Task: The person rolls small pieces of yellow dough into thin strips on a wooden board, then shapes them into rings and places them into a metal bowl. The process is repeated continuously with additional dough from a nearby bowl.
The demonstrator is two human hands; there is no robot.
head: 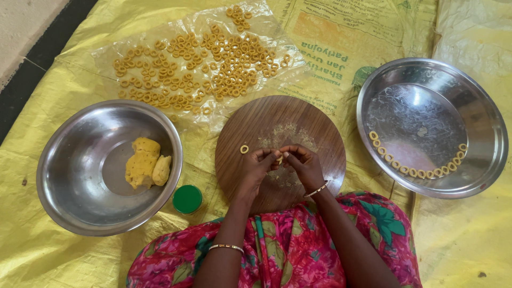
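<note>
My left hand and my right hand meet over a round wooden board, fingertips pinching a small piece of yellow dough between them. One finished dough ring lies on the board just left of my left hand. A steel bowl at the left holds a lump of yellow dough. A wide steel plate at the right carries a curved row of dough rings along its near rim.
A clear plastic sheet beyond the board is covered with several dough rings. A small green lid sits between bowl and board. Everything rests on yellow sacking. My pink floral lap fills the bottom.
</note>
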